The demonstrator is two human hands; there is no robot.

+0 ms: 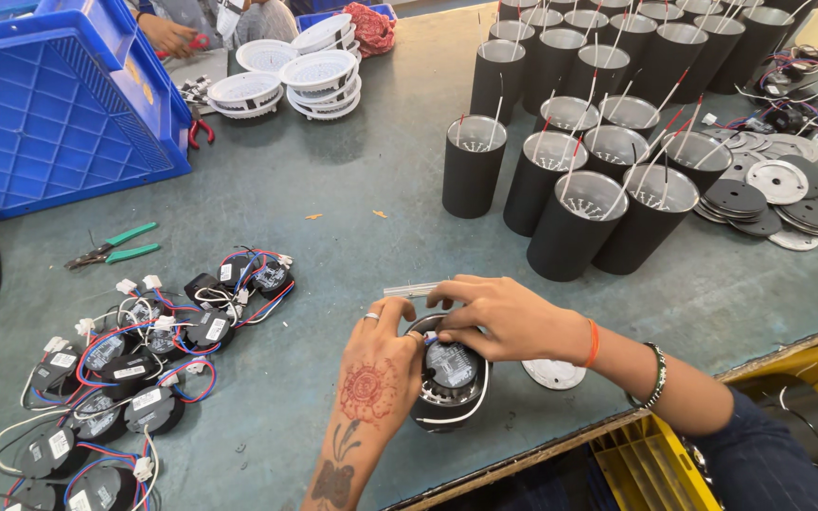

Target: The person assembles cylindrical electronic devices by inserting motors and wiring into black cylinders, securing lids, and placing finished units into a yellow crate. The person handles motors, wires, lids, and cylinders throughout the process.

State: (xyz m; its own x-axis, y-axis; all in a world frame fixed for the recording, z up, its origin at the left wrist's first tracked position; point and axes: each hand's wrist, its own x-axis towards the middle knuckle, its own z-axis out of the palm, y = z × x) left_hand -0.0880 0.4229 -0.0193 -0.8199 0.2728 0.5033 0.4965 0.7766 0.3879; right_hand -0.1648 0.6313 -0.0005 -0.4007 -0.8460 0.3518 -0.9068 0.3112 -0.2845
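**Both hands on a round black driver module at the near edge of the tabletop**

Object in hand: a round black plastic driver module [449,378] with a grey label on top, a finned lower body and a white wire looped round its right side. It sits on the grey-green tabletop [352,199], close to the near edge, right of centre.

Left hand [381,364], with a red pattern on its back and a ring, rests curled over the module's left rim, fingers bent onto the top. Right hand [504,317], an orange band and a beaded bracelet at its wrist, lies across the far side, fingers closed down on the top by a small blue and white connector. Both hands grip the module. A clear thin tube [409,290] lies just beyond the fingers.

Surroundings: a flat round silver metal disc [553,374] lies just right of the module, partly under the right forearm. A heap of black round modules with red, blue and white wires [134,369] fills the near left corner. Green-handled cutters [111,249] lie beyond that heap. Upright black metal cylinders [575,227] stand in rows towards the far right, with stacked grey and black discs [773,199] beside them. A blue plastic crate [49,104] occupies the far left corner.

Orientation: the module's label faces up, axis vertical; nothing blocks it except the hands.
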